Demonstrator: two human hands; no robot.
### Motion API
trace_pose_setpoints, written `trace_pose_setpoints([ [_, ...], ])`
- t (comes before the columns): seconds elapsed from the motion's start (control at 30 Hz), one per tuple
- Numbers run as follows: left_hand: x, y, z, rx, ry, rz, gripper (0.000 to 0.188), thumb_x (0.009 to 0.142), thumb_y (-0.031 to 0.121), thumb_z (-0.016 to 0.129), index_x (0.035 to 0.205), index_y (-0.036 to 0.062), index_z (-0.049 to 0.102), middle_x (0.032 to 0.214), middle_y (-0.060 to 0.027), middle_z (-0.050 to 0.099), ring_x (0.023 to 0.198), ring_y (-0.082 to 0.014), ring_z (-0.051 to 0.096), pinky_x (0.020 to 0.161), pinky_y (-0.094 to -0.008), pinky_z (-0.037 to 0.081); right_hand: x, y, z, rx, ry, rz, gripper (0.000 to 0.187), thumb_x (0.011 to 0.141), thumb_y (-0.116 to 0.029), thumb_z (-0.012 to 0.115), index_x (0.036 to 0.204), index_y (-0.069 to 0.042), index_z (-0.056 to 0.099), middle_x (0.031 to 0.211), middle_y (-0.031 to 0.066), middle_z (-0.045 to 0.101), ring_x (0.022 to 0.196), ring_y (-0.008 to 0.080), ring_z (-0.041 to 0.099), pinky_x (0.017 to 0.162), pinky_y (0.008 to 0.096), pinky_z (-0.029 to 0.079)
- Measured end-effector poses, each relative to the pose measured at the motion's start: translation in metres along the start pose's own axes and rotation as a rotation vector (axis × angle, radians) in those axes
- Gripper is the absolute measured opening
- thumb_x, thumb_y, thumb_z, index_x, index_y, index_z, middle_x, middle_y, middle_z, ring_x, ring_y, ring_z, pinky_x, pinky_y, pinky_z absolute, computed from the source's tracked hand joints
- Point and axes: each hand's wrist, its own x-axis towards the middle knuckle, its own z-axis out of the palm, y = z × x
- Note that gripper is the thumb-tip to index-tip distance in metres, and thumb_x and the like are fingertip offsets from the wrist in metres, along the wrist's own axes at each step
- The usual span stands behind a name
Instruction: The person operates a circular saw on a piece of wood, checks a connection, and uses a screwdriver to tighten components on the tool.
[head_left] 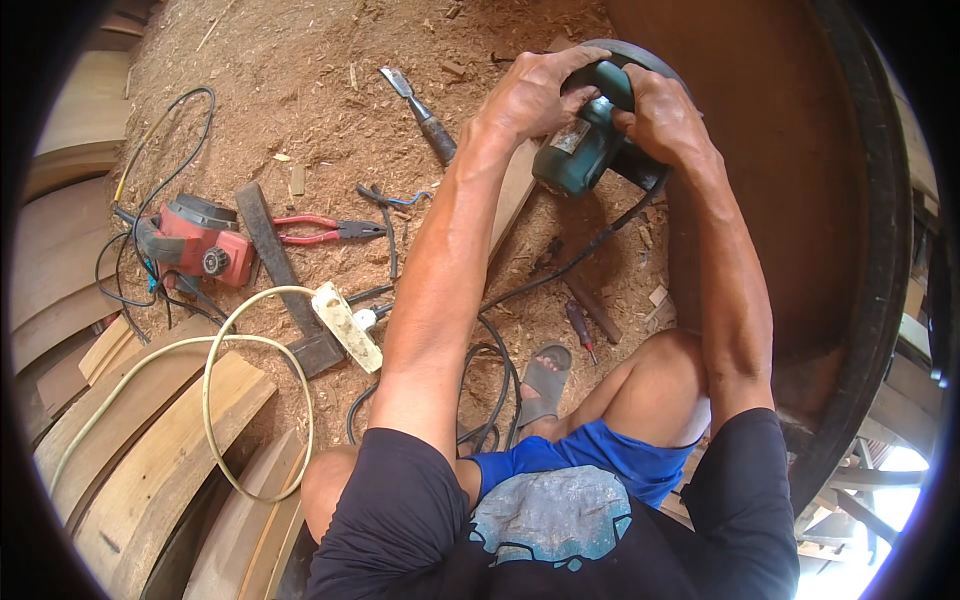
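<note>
A green power tool (575, 160) is located at the upper centre of the frame, right of the midline, and is held by 2 hands. It is grasped from the left side by the left hand (540, 95), with the thumb laid against the tool. The fingers of the right hand (662, 115) are curled around its upper part; the far fingertips of both hands are partly hidden. A black cord (590, 243) is seen to run from the tool toward the lower centre.

To the left, on a floor (290, 70) covered with shavings, the following are noted: 1 chisel (420, 115), upper centre; 1 pair of red-handled pliers (325, 230); 1 red electric planer (200, 240); 1 hammer (275, 260); 1 pale socket block (346, 328) with a cream cable (209, 400) looped beside it. A screwdriver (580, 330) is found near a sandalled foot (545, 385), lower centre. Curved boards (160, 460) are stacked at lower left. The right side is occupied by a large dark curved structure (790, 180).
</note>
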Motion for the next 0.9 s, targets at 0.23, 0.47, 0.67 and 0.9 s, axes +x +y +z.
trace_pose_setpoints([
  [0.23,-0.0006,0.0003,0.0014,0.006,0.017,-0.010,0.049,0.092,0.010,0.077,0.139,0.0204,0.066,0.109,-0.0141,0.078,0.095,-0.0278,0.078,0.087,-0.0409,0.063,-0.0014,-0.0048,-0.0025,-0.002,-0.008,0.020,0.029,0.084,-0.015,0.081,0.104,0.000,0.065,0.097,0.0247,0.073,0.100,0.0449,0.070,0.084,0.0535,0.053],
  [0.47,-0.0027,-0.0019,0.0018,0.011,0.049,0.033,0.047,0.093,0.009,0.077,0.138,0.0195,0.067,0.106,-0.0157,0.078,0.093,-0.0282,0.078,0.085,-0.0409,0.063,-0.0003,-0.0041,-0.0028,-0.021,-0.022,0.009,0.030,0.085,-0.016,0.081,0.104,0.000,0.065,0.098,0.0247,0.073,0.101,0.0451,0.069,0.084,0.0535,0.052],
  [0.67,-0.0032,0.0005,0.0017,0.009,0.058,0.037,0.046,0.092,0.010,0.077,0.137,0.0190,0.067,0.104,-0.0158,0.078,0.092,-0.0288,0.078,0.085,-0.0404,0.063,-0.0012,-0.0058,-0.0039,-0.017,-0.025,0.026,0.031,0.085,-0.017,0.081,0.104,0.000,0.065,0.099,0.0246,0.073,0.101,0.0452,0.069,0.085,0.0536,0.052],
  [0.9,-0.0010,-0.0034,0.0042,0.041,0.077,0.053,0.047,0.090,0.009,0.078,0.136,0.0187,0.068,0.105,-0.0155,0.078,0.092,-0.0280,0.078,0.085,-0.0391,0.063,-0.0005,-0.0042,-0.0031,-0.017,-0.024,0.021,0.030,0.085,-0.016,0.081,0.104,0.000,0.065,0.099,0.0248,0.073,0.102,0.0451,0.069,0.085,0.0539,0.052],
])
